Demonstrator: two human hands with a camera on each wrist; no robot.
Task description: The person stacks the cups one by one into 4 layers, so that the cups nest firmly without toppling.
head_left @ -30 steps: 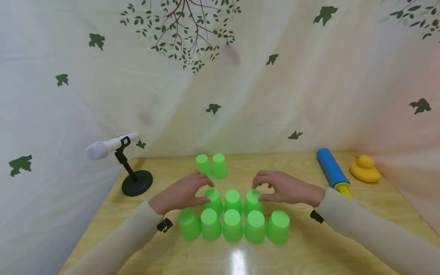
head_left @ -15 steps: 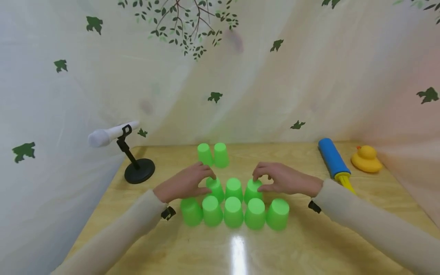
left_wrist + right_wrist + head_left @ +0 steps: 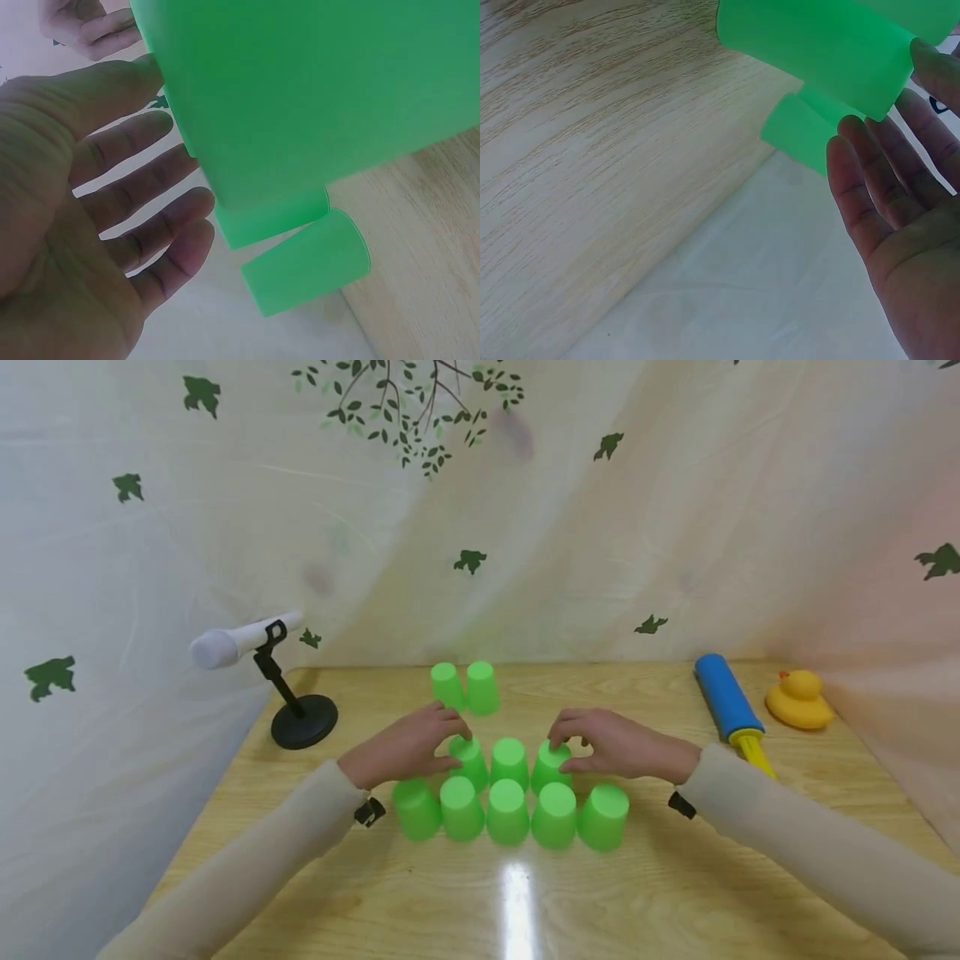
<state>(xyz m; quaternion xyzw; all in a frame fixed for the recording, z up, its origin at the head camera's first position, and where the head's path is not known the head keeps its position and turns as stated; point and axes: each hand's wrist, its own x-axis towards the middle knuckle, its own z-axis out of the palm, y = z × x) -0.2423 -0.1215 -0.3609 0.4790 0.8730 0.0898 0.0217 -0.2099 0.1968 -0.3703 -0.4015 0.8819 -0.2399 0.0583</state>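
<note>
Bright green plastic cups stand upside down in rows. My left hand is at the left cup of the three-cup row, thumb and fingers about its upper end. At that row's right end, my right hand holds another green cup near its top, thumb on one side and fingers on the other. A middle cup stands between them. In the left wrist view a large green cup hides part of the left fingertips' contact.
A front row of several green cups stands nearest me. Two more cups stand farther back. A white microphone on a black stand is at left. A blue and yellow tube toy and a yellow rubber duck lie at right.
Both hands have moved slightly inward and closer around the end cups. The cups keep their arrangement. The head view has tilted downward, so the scene sits higher in it.
</note>
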